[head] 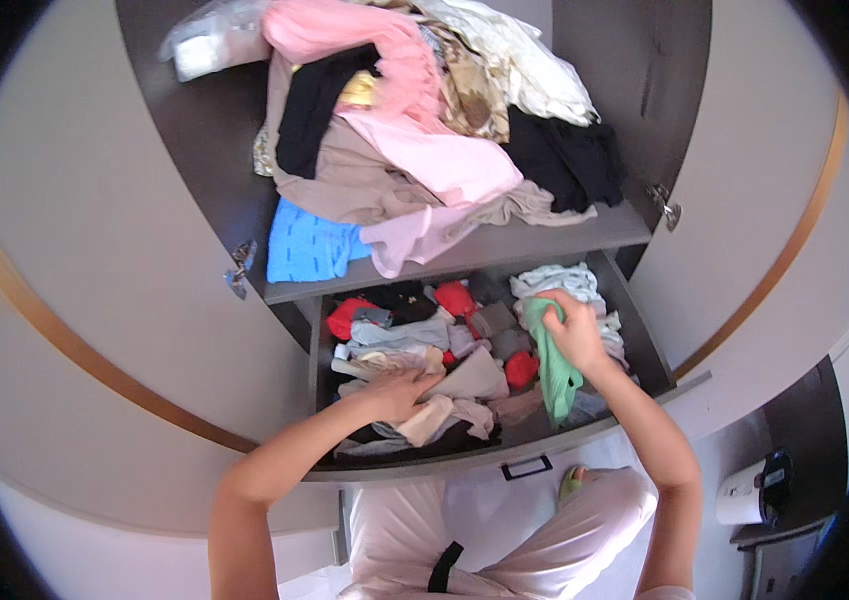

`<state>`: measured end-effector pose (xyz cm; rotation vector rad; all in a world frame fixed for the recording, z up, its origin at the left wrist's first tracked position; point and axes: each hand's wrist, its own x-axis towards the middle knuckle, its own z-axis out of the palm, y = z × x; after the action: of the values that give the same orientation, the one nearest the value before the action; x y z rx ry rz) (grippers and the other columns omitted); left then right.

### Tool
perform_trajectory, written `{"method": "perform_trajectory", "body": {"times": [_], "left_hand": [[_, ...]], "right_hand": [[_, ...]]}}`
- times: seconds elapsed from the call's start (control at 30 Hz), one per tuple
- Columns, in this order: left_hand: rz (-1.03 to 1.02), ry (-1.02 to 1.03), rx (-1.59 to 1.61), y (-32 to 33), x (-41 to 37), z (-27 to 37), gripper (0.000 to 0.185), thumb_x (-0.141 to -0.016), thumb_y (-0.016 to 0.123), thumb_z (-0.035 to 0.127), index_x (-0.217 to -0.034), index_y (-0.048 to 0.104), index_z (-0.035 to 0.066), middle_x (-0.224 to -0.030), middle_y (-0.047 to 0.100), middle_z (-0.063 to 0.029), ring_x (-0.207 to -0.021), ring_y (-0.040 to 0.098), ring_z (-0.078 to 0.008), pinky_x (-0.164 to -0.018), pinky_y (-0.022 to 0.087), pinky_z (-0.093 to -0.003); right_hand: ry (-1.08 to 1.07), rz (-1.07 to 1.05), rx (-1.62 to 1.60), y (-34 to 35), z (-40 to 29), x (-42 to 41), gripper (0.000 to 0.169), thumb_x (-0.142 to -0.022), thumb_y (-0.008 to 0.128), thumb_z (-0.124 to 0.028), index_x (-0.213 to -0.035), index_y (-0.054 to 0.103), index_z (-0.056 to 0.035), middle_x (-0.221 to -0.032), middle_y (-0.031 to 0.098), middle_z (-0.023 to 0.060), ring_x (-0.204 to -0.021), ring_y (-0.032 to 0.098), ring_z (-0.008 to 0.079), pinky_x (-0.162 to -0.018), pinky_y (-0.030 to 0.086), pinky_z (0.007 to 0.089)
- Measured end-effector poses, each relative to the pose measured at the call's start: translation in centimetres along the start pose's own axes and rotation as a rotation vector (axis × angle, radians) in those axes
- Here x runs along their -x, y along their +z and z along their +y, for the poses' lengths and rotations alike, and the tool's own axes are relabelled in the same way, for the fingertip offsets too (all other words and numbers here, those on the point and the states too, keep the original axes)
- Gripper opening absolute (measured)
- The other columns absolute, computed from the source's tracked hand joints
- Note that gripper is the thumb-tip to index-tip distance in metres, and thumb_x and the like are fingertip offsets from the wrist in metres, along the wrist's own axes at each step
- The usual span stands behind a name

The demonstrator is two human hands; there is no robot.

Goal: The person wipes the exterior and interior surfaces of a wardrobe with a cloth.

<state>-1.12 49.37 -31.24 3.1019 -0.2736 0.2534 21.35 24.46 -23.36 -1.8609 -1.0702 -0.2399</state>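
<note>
An open wardrobe drawer (pixel 424 474) full of small garments lies before me. My right hand (pixel 573 330) grips a green cloth garment (pixel 561 379) by its upper end, and the garment hangs down over the drawer's right part. My left hand (pixel 400 394) rests with fingers spread on beige and cream clothes (pixel 473 375) at the drawer's left front; whether it pinches any of them cannot be told. Red rolled pieces (pixel 520 370) lie between the hands. Behind my right hand are pale folded clothes (pixel 556 280) along the drawer's right side.
Above the drawer, a shelf (pixel 567 238) bears a heap of clothes, with a pink garment (pixel 439 161) and a blue cloth (pixel 312 244) near its edge. Wardrobe doors stand open on both sides, with metal hinges (pixel 241 268). A white container (pixel 743 491) is at the lower right.
</note>
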Motion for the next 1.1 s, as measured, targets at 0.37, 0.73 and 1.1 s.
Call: {"method": "perform_trajectory", "body": {"times": [0.37, 0.73, 1.1], "left_hand": [[0.198, -0.852, -0.001, -10.0, 15.0, 6.0, 0.023, -0.091, 0.052, 0.024, -0.087, 0.067, 0.006, -0.081, 0.068, -0.0157, -0.078, 0.066, -0.0341, -0.072, 0.051, -0.047], [0.803, -1.003, 0.622, -9.9, 15.8, 5.5, 0.033, -0.102, 0.041, 0.019, -0.127, 0.052, 0.001, -0.112, 0.065, -0.0206, -0.106, 0.062, -0.0329, -0.093, 0.047, -0.0399], [1.139, -0.888, 0.705, -9.9, 15.4, 5.3, 0.06, -0.102, 0.027, 0.044, -0.139, 0.042, -0.001, -0.13, 0.055, -0.0178, -0.126, 0.046, -0.03, -0.11, 0.024, -0.0443]], "right_hand": [[-1.303, -0.097, 0.119, 22.8, -17.5, -8.9, 0.023, -0.081, 0.057, -0.015, -0.101, 0.06, -0.0049, -0.075, 0.052, 0.0034, -0.071, 0.059, 0.0197, -0.064, 0.052, 0.0332], [-0.525, -0.817, 0.167, 35.5, -15.9, -5.4, 0.033, -0.08, 0.071, -0.027, -0.084, 0.067, 0.0054, -0.101, 0.061, 0.0261, -0.088, 0.063, 0.0401, -0.079, 0.054, 0.0454], [-0.341, -1.623, -0.111, 22.8, -25.2, 1.8, 0.04, -0.083, 0.052, -0.027, -0.08, 0.063, 0.0118, -0.077, 0.064, 0.0302, -0.075, 0.064, 0.0407, -0.072, 0.049, 0.0492]]}}
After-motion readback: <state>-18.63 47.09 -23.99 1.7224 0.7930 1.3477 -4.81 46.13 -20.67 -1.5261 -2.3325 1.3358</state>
